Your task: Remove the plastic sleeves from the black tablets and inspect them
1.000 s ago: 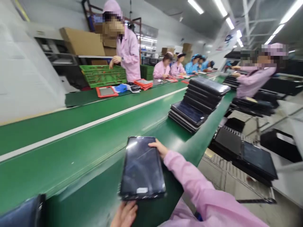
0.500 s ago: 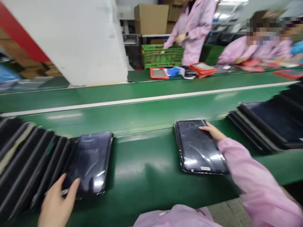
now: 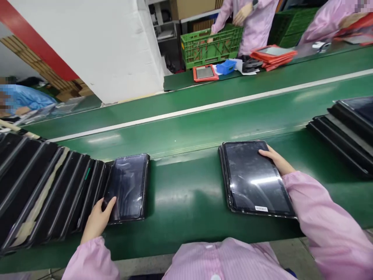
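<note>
Pinching its right side, the right hand (image 3: pixel 276 159) holds the right tablet (image 3: pixel 256 171), thumb on the glass near the upper corner, other fingers mostly hidden. The left hand (image 3: pixel 97 219) rests at the lower-left corner of the left tablet (image 3: pixel 129 186), thumb and forefinger parted; whether those fingers grasp it, I cannot tell. Both tablets lie near the near edge of the surface (image 3: pixel 186 194), well apart. The step in hand looks like handling both at once; any further move would call for a secure hold on slick faces and level support. Each is a flat, dark rectangle with rounded corners and a glossy, rippled sheen, perhaps film; the right one bears a white label and shows a doubled left rim. Toward the surface's left end leans a fanned row of black cases (image 3: pixel 67 190), matt with shiny edges; at its right end sits a dark, slanting stack (image 3: pixel 344 144). Beyond the smooth green surface's white stripe stands a latticed plastic crate (image 3: pixel 210 46).
</note>
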`<state>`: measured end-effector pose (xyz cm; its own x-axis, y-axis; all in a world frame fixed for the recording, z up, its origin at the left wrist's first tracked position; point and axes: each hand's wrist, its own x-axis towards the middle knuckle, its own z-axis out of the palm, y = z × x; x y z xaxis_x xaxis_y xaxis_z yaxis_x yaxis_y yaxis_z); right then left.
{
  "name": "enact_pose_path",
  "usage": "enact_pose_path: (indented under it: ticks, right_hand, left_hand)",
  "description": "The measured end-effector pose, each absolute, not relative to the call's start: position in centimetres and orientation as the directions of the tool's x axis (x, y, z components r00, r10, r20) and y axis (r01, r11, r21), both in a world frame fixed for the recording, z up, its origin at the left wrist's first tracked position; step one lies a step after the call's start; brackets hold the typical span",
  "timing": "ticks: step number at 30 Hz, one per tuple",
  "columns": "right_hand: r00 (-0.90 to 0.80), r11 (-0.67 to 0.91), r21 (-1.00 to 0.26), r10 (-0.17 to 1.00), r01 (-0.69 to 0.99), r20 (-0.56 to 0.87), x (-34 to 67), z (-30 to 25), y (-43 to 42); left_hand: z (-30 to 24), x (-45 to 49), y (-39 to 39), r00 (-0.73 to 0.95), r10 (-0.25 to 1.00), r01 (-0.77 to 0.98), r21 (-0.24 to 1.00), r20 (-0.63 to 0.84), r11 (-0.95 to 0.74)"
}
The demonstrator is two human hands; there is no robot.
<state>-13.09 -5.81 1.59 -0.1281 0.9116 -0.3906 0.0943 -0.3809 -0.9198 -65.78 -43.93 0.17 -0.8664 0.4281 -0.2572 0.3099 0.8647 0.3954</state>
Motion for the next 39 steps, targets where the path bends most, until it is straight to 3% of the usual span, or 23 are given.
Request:
enact_pose_path:
  ticks: [10,18,26,39]
  right_hand:
    - [-0.193,-0.337,-0.941,0.923,0.016,-0.334,-12.7,0.7,-5.9]
    - [-0.213,-0.325,-0.946,0.925,-0.02,-0.313,-15.0,0.0,-6.9]
    - [-0.199,-0.316,-0.948,0.932,-0.038,-0.303,-16.4,-0.8,-8.2]
    - [-0.287,-0.232,-0.967,0.924,0.104,-0.252,-17.5,0.8,-7.4]
  left_hand:
    - [-0.6,-61.0,-42.8,-0.827,0.529,0.356,0.549,-0.192,0.756]
    - [0.6,-49.9,-37.1,-0.788,0.543,0.362,0.495,-0.291,0.79]
    - [1.4,-43.2,-35.3,-0.713,0.624,0.41,0.532,-0.32,0.741]
    - [0.4,-41.9,-35.0,-0.829,0.48,0.191,0.662,-0.286,0.725]
